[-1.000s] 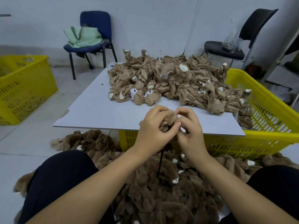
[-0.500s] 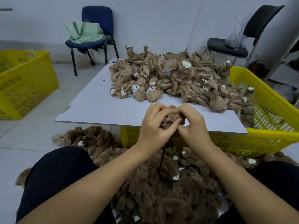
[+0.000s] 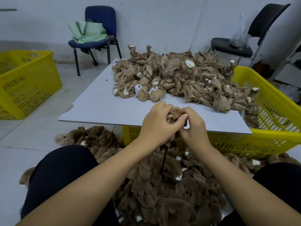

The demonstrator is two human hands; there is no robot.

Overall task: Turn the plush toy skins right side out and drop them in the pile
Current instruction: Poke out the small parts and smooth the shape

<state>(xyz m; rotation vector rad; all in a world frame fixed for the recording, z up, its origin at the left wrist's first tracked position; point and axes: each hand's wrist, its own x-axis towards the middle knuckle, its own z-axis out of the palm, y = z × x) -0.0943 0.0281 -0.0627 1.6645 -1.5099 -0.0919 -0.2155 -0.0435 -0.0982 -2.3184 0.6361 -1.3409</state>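
Both hands keep a pinching grip on 1 plush skin (image 3: 175,111) just above the near edge of the tabletop (image 3: 101,108): left hand (image 3: 158,124) curled over its top, right hand (image 3: 194,128) nipping it from the side. Since a second ago more brown fur shows between the fingers, so the turning looks well under way. Beyond the hands, unturned skins (image 3: 187,79) heap the tabletop and spill toward the yellow crate (image 3: 273,101) underneath; its contents are hidden. Below the tabletop edge, the finished pile (image 3: 171,185) covers the floor.
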